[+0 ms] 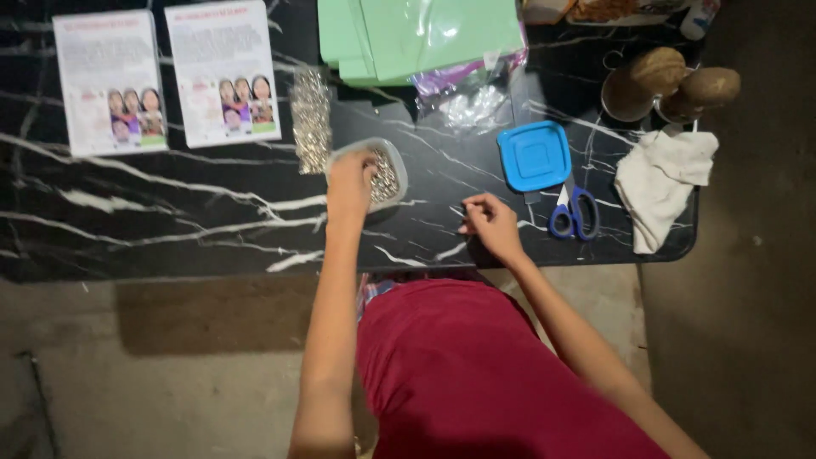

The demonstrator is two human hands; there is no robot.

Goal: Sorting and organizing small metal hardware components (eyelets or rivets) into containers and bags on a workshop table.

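Container long axis runs near-to-far | left hand fingers dipped inside, grip unclear | right hand fingers pinched

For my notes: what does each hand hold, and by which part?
Left hand reaches into the clear container of small beads; its grasp is hidden. Right hand pinches something too small to identify.

The desk is glossy black marble-look stone with white veins. The tub is clear plastic, its lid smooth blue plastic. The cloth at right is soft, white and matt. The sheets are matt green paper.
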